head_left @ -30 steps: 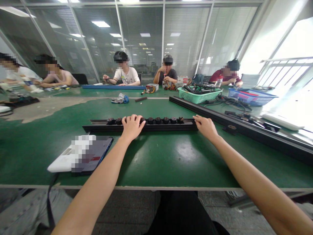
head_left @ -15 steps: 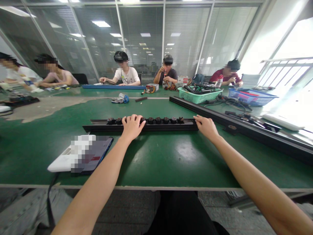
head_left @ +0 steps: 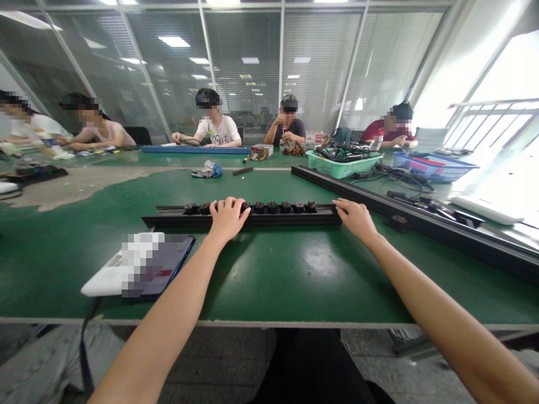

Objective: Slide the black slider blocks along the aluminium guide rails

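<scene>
A long black rail [head_left: 290, 220] lies crosswise in front of me, with a row of small black modules [head_left: 272, 207] set along its channel. My left hand [head_left: 228, 217] reaches over the left half of the row, its fingers bent round the modules and the rail there; the fingers hide some modules. At the rail's right end, my right hand [head_left: 356, 218] has its fingers closed on the tip. What exactly lies between those fingertips is too small to make out.
A phone-like dark slab [head_left: 179, 258] and a white device [head_left: 107, 275] lie left. A longer black rail [head_left: 421, 219] runs diagonally on the right. Beyond stand a green basket [head_left: 343, 166] of cables and a blue basket [head_left: 438, 168]. Several people sit across the green table [head_left: 269, 280].
Both hands and the rail stay in place. The person at the far right has raised their head a little.
</scene>
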A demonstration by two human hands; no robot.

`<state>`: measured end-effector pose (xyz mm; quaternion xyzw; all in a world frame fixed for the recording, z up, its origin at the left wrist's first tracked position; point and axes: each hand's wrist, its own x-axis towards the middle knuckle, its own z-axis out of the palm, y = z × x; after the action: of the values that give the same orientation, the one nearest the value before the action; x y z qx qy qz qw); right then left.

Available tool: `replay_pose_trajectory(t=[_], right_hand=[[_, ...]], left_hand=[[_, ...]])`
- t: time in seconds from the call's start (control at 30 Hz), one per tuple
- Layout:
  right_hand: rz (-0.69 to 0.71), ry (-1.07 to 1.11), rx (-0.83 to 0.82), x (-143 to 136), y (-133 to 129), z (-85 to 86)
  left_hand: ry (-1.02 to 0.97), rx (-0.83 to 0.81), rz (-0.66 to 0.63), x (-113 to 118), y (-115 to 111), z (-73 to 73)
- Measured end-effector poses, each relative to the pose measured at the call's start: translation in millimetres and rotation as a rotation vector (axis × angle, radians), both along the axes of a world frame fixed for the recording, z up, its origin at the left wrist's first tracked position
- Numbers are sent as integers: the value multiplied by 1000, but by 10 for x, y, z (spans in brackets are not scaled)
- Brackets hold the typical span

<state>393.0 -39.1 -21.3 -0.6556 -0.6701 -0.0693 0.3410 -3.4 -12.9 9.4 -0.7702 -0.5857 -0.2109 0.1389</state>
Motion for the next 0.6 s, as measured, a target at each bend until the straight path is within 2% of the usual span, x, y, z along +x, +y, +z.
replay_pose_trajectory(t=[0.6], right_hand=[[55,16,32,25,19,-16]], left_hand=[[3,7,-2,0,-3,5]])
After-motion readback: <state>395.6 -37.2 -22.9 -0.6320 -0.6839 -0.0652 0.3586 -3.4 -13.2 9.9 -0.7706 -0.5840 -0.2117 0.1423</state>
